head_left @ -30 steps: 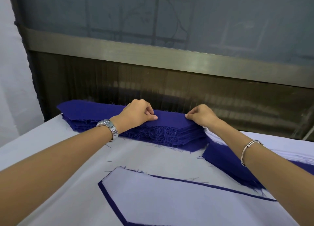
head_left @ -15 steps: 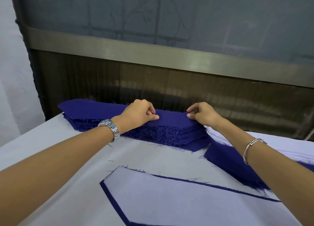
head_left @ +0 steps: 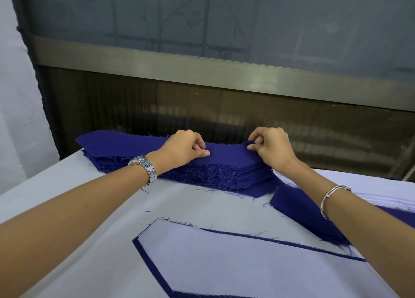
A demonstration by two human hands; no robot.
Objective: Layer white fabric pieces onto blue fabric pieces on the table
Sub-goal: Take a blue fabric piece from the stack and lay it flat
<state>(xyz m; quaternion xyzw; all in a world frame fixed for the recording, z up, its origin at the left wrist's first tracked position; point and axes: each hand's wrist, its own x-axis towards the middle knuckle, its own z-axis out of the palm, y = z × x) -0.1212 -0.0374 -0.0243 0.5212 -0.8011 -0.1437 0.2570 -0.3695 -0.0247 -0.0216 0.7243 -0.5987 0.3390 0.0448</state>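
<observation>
A thick stack of blue fabric pieces (head_left: 220,174) with frayed edges lies along the table's far edge. My left hand (head_left: 183,148) rests on top of the stack with curled fingers and pinches the top blue piece (head_left: 125,143). My right hand (head_left: 271,149) pinches the right end of that same piece and lifts its corner slightly. In front of me lies a white fabric piece (head_left: 224,261) laid on a blue piece, whose edge shows as a thin border. Under my right forearm is another blue piece (head_left: 298,210), with a stack of white pieces (head_left: 370,192) behind it.
The table (head_left: 67,208) is covered in pale cloth. A dark ribbed wall panel (head_left: 202,109) with a metal rail and a dusty window rises right behind the stack. A pale curtain (head_left: 15,118) hangs at the left.
My right hand has curled and raised the right corner of the top blue piece. My left hand has stayed in place on the stack.
</observation>
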